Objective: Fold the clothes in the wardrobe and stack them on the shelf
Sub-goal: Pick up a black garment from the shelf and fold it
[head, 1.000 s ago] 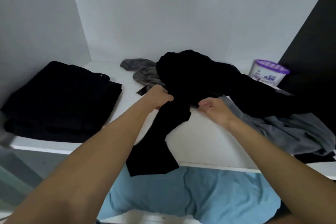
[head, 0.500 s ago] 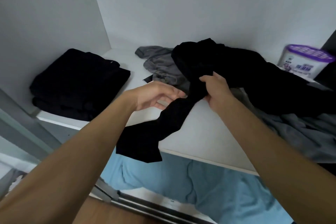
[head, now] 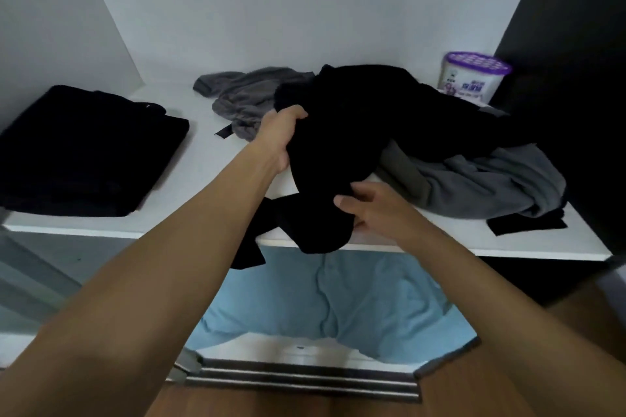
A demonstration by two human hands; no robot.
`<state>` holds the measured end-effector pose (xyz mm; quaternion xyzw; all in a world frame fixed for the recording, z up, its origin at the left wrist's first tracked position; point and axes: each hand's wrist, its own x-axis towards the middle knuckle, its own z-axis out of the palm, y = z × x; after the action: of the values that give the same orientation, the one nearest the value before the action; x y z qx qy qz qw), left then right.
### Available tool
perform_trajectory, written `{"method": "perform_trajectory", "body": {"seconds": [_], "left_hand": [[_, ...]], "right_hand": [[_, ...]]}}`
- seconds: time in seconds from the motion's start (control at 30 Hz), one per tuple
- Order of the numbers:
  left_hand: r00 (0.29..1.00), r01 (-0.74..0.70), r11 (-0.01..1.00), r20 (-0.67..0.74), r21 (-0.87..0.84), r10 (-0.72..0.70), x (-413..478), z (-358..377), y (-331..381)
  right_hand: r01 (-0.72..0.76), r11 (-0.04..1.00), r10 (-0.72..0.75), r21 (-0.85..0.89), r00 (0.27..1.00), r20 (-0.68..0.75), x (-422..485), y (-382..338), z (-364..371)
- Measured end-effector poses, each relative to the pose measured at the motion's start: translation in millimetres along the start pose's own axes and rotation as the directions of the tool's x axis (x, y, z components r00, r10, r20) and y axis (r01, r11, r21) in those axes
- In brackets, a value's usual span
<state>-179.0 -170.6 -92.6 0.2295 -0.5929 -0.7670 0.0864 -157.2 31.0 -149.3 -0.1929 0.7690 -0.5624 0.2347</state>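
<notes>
Black garment point(head: 338, 132) on white shelf point(head: 210, 162), gripped by left hand point(head: 279, 139) farther back, right hand point(head: 376, 210) nearer

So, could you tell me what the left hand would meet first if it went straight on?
Probably the bunched black garment that the left hand grips; behind that heap, likely the back wall, though depth is unclear.

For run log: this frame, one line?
left hand: grips black garment | right hand: grips its lower end | folded stack: shelf left
</notes>
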Motion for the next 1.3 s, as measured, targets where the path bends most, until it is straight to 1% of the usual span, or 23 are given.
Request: {"method": "perform_trajectory", "body": {"seconds": [0.07, 0.1, 0.17, 0.23, 0.3, 0.37, 0.47, 0.5, 0.53, 0.6, 0.63, 0.7, 0.73, 0.8, 0.87, 0.93, 1.03, 1.1, 1.17, 1.2, 1.23, 1.27, 1.3], "left_hand": [[0.994, -0.063, 0.998, 0.092, 0.0, 0.063, -18, -7, 9], [0.986, -0.083, 0.997, 0.148, 0.009, 0.08, -29, -12, 14], [0.964, -0.126, 0.99, 0.244, 0.067, 0.106, -55, -26, 26], [0.941, -0.184, 0.971, 0.313, 0.152, 0.13, -82, -46, 38], [0.922, -0.223, 0.949, 0.364, 0.224, 0.131, -108, -71, 46], [0.906, -0.241, 0.936, 0.406, 0.258, 0.121, -132, -101, 51], [0.908, -0.216, 0.94, 0.409, 0.263, 0.095, -165, -150, 52], [0.912, -0.204, 0.946, 0.399, 0.251, 0.091, -175, -166, 50], [0.916, -0.194, 0.952, 0.39, 0.237, 0.09, -183, -182, 48], [0.921, -0.168, 0.971, 0.377, 0.169, 0.094, -195, -212, 40], [0.923, -0.146, 0.981, 0.374, 0.129, 0.088, -200, -227, 35], [0.919, -0.093, 0.989, 0.393, 0.116, 0.04, -206, -256, 21], [0.917, -0.062, 0.987, 0.4, 0.146, -0.002, -207, -265, 13], [0.919, -0.017, 0.978, 0.389, 0.209, -0.068, -209, -275, -4], [0.93, -0.005, 0.979, 0.36, 0.205, -0.071, -215, -275, -15], [0.947, -0.01, 0.983, 0.319, 0.181, -0.049, -218, -273, -22], [0.964, -0.045, 0.991, 0.267, 0.123, 0.011, -219, -268, -32], [0.965, -0.089, 0.988, 0.256, 0.124, 0.055, -225, -262, -37], [0.954, -0.139, 0.977, 0.287, 0.164, 0.087, -231, -256, -41], [0.944, -0.158, 0.966, 0.319, 0.203, 0.087, -234, -252, -43], [0.93, -0.174, 0.951, 0.36, 0.255, 0.073, -239, -249, -44], [0.915, -0.188, 0.933, 0.4, 0.306, 0.053, -244, -246, -46], [0.904, -0.195, 0.921, 0.427, 0.338, 0.035, -250, -242, -47]], "right_hand": [[-0.051, 0.998, 0.054, 0.024, 0.985, -0.165, -3, -1, -8], [-0.04, 0.999, 0.038, -0.003, 0.966, -0.254, -4, -4, -10], [0.015, 0.986, -0.081, -0.164, 0.911, -0.405, -5, -13, -10], [0.105, 0.921, -0.277, -0.374, 0.853, -0.443, -4, -26, -4], [0.183, 0.82, -0.433, -0.542, 0.818, -0.379, -2, -44, 7], [0.173, 0.696, -0.483, -0.697, 0.831, -0.275, -1, -66, 23], [0.145, 0.438, -0.35, -0.887, 0.937, -0.02, -8, -88, 60], [0.159, 0.387, -0.306, -0.908, 0.951, 0.036, -16, -90, 78], [0.179, 0.39, -0.327, -0.903, 0.944, 0.046, -24, -89, 94], [0.186, 0.518, -0.471, -0.835, 0.876, -0.098, -38, -81, 122], [0.204, 0.617, -0.541, -0.76, 0.811, -0.221, -46, -81, 135], [0.312, 0.704, -0.643, -0.638, 0.663, -0.384, -67, -87, 157], [0.382, 0.698, -0.686, -0.606, 0.599, -0.412, -79, -92, 165], [0.481, 0.653, -0.747, -0.585, 0.541, -0.388, -102, -103, 179], [0.481, 0.639, -0.752, -0.601, 0.558, -0.353, -121, -106, 189], [0.369, 0.669, -0.675, -0.645, 0.666, -0.318, -135, -97, 197], [0.141, 0.714, -0.36, -0.686, 0.914, -0.186, -157, -60, 212], [0.089, 0.738, -0.162, -0.669, 0.986, -0.048, -177, -30, 223], [0.072, 0.778, 0.029, -0.624, 0.988, 0.151, -196, -4, 232], [0.051, 0.784, 0.157, -0.619, 0.948, 0.276, -203, 3, 235], [0.035, 0.771, 0.28, -0.636, 0.878, 0.387, -210, 7, 238], [0.044, 0.742, 0.367, -0.669, 0.809, 0.459, -215, 9, 239], [0.077, 0.701, 0.414, -0.709, 0.766, 0.492, -217, 9, 239]]}}
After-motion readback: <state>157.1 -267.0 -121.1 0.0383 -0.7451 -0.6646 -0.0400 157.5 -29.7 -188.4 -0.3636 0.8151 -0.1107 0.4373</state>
